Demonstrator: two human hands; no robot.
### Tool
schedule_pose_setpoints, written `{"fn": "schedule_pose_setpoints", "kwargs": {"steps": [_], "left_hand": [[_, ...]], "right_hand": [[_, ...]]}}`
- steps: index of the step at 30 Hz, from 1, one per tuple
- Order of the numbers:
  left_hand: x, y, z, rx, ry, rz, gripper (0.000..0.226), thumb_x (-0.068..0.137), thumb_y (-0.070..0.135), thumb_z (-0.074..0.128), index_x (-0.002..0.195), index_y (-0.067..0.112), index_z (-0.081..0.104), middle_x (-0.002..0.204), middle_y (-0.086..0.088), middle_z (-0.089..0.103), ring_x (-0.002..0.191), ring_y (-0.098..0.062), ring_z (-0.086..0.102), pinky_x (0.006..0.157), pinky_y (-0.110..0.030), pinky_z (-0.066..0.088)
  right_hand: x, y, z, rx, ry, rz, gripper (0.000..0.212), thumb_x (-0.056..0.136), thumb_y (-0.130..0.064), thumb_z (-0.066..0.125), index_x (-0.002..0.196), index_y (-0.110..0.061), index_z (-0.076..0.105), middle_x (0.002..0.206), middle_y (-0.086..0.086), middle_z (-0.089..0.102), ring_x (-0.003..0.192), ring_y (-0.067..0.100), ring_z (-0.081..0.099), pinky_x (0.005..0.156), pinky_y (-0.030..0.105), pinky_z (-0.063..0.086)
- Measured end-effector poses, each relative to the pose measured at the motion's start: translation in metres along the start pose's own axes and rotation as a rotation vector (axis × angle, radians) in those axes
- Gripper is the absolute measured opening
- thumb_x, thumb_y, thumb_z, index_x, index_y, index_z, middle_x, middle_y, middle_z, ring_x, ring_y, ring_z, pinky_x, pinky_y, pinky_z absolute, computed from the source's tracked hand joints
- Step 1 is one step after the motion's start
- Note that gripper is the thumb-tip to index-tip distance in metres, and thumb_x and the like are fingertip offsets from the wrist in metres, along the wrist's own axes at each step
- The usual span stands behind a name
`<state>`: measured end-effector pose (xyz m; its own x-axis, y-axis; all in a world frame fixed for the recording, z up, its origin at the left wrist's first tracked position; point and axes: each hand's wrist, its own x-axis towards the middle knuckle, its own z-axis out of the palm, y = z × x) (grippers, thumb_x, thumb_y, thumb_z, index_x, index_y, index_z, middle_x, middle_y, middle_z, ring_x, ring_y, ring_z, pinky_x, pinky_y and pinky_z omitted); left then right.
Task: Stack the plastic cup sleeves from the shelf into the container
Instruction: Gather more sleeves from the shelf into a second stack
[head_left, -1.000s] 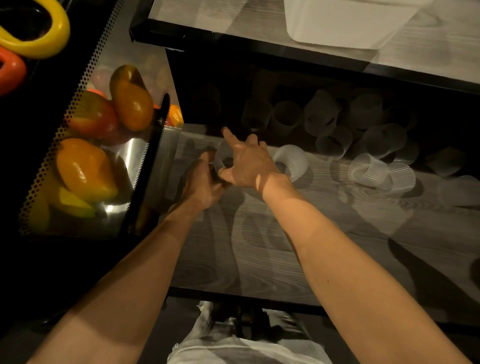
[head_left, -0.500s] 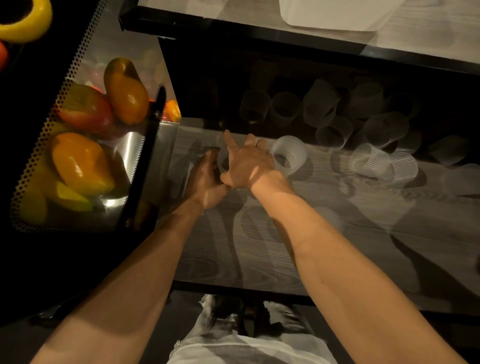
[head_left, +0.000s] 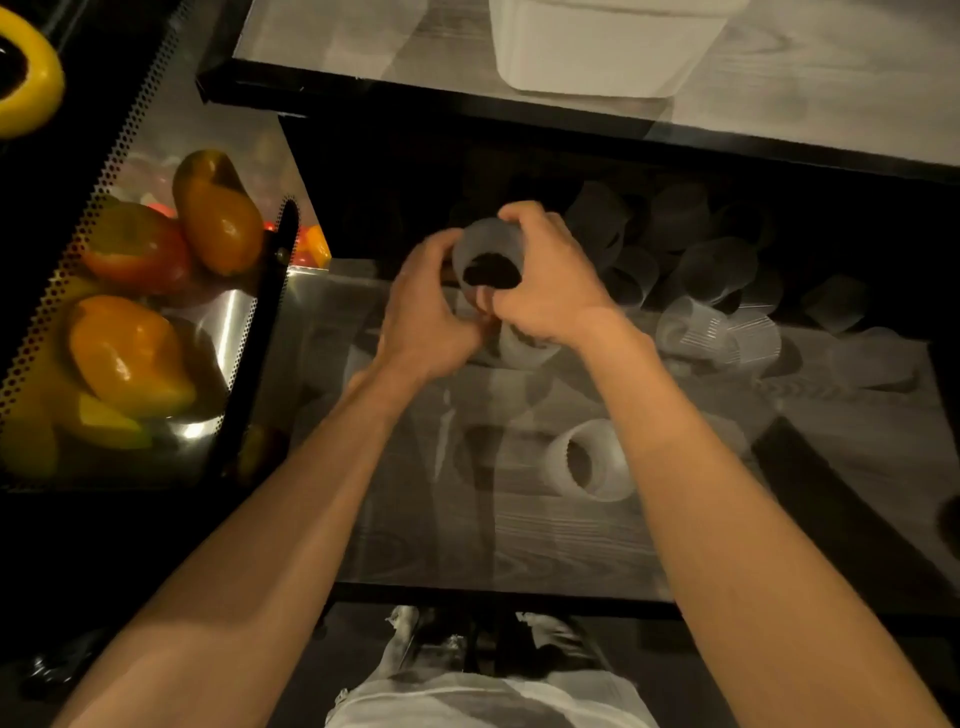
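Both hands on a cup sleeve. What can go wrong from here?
1. Left hand and right hand both grip the translucent plastic cup sleeve; squeezing could buckle or drop it.
2. Another ribbed sleeve lies on its side close by the right forearm; a sweep might roll it off the grey wooden shelf.
3. The white rectangular container sits above a black ledge the sleeve may clip.

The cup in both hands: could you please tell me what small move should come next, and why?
Probably release the right hand and reach for the loose cup lying just below it, while the left hand holds the held cup. Both hands grip one cup, and others lie about the shelf.
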<state>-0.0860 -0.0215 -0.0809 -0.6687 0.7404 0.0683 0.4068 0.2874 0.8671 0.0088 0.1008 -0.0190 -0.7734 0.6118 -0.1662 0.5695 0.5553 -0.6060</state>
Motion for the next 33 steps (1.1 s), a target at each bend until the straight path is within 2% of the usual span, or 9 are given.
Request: {"fn": "schedule_pose_setpoints", "kwargs": {"steps": [4, 9, 11, 18, 22, 25, 29, 31, 33], "left_hand": [[0.002, 0.020, 0.029, -0.002, -0.106, 0.080, 0.083, 0.073, 0.040, 0.086, 0.142, 0.020, 0.046, 0.134, 0.001, 0.056, 0.117, -0.005, 0.055, 0.093, -0.020, 0.051], [-0.006, 0.012, 0.054, -0.015, -0.176, 0.015, 0.081, 0.074, 0.038, 0.087, 0.142, 0.022, 0.047, 0.134, 0.003, 0.057, 0.118, -0.008, 0.055, 0.087, -0.012, 0.042], [-0.007, 0.012, 0.054, -0.019, -0.169, -0.009, 0.080, 0.073, 0.036, 0.088, 0.141, 0.024, 0.048, 0.136, 0.004, 0.056, 0.120, -0.008, 0.054, 0.090, -0.016, 0.044], [-0.010, 0.003, 0.048, 0.021, -0.201, -0.055, 0.077, 0.071, 0.040, 0.087, 0.137, 0.027, 0.048, 0.131, 0.005, 0.056, 0.118, -0.011, 0.055, 0.095, -0.033, 0.052], [-0.017, -0.003, 0.051, 0.044, -0.295, -0.113, 0.078, 0.075, 0.025, 0.086, 0.142, 0.026, 0.046, 0.132, 0.009, 0.054, 0.119, -0.010, 0.054, 0.093, -0.026, 0.045], [-0.018, 0.001, 0.052, 0.024, -0.291, -0.138, 0.072, 0.079, 0.025, 0.085, 0.141, 0.025, 0.048, 0.128, 0.010, 0.058, 0.113, -0.007, 0.055, 0.088, -0.022, 0.042], [-0.019, 0.012, 0.047, 0.021, -0.218, -0.108, 0.072, 0.073, 0.033, 0.088, 0.135, 0.027, 0.052, 0.128, 0.008, 0.060, 0.115, -0.009, 0.057, 0.091, -0.029, 0.049], [-0.020, 0.022, 0.040, -0.013, -0.182, -0.045, 0.071, 0.070, 0.036, 0.088, 0.131, 0.031, 0.052, 0.127, 0.008, 0.057, 0.115, -0.005, 0.054, 0.093, -0.027, 0.049], [-0.020, 0.036, 0.031, -0.070, -0.174, 0.012, 0.070, 0.067, 0.042, 0.086, 0.127, 0.033, 0.052, 0.125, 0.009, 0.057, 0.115, -0.003, 0.055, 0.093, -0.028, 0.051]], "right_hand": [[-0.017, 0.033, -0.027, 0.016, 0.010, 0.072, 0.080, 0.074, -0.038, 0.084, 0.140, -0.018, 0.043, 0.131, 0.006, 0.051, 0.116, 0.022, 0.054, 0.091, 0.033, 0.049], [-0.028, 0.056, -0.019, 0.024, -0.028, 0.153, 0.085, 0.077, -0.035, 0.082, 0.149, -0.025, 0.039, 0.137, 0.006, 0.049, 0.123, 0.026, 0.051, 0.095, 0.034, 0.047], [-0.028, 0.056, -0.016, 0.053, -0.007, 0.149, 0.086, 0.078, -0.035, 0.081, 0.152, -0.028, 0.037, 0.142, 0.005, 0.047, 0.128, 0.026, 0.048, 0.097, 0.034, 0.047], [-0.021, 0.065, 0.003, 0.034, -0.047, 0.149, 0.089, 0.082, -0.031, 0.081, 0.156, -0.029, 0.031, 0.146, 0.004, 0.046, 0.129, 0.023, 0.051, 0.076, 0.018, 0.044], [-0.024, 0.078, 0.019, -0.013, -0.145, 0.212, 0.097, 0.084, -0.040, 0.077, 0.161, -0.033, 0.018, 0.158, 0.006, 0.033, 0.142, 0.030, 0.039, 0.111, 0.038, 0.043], [-0.029, 0.083, 0.020, 0.138, -0.195, 0.209, 0.106, 0.081, -0.034, 0.081, 0.163, -0.032, 0.012, 0.163, 0.003, 0.032, 0.146, 0.024, 0.037, 0.115, 0.034, 0.038], [-0.039, 0.079, 0.005, 0.223, -0.102, 0.149, 0.106, 0.078, -0.015, 0.085, 0.161, -0.030, 0.021, 0.157, 0.004, 0.038, 0.136, 0.023, 0.048, 0.102, 0.034, 0.051], [-0.048, 0.075, -0.011, 0.263, -0.043, 0.103, 0.100, 0.079, -0.015, 0.084, 0.159, -0.029, 0.025, 0.153, 0.002, 0.039, 0.124, 0.018, 0.055, 0.082, 0.020, 0.055], [-0.062, 0.068, -0.030, 0.320, -0.017, 0.067, 0.097, 0.079, -0.015, 0.085, 0.158, -0.024, 0.029, 0.147, -0.002, 0.045, 0.117, 0.008, 0.057, 0.075, 0.011, 0.052]]}}
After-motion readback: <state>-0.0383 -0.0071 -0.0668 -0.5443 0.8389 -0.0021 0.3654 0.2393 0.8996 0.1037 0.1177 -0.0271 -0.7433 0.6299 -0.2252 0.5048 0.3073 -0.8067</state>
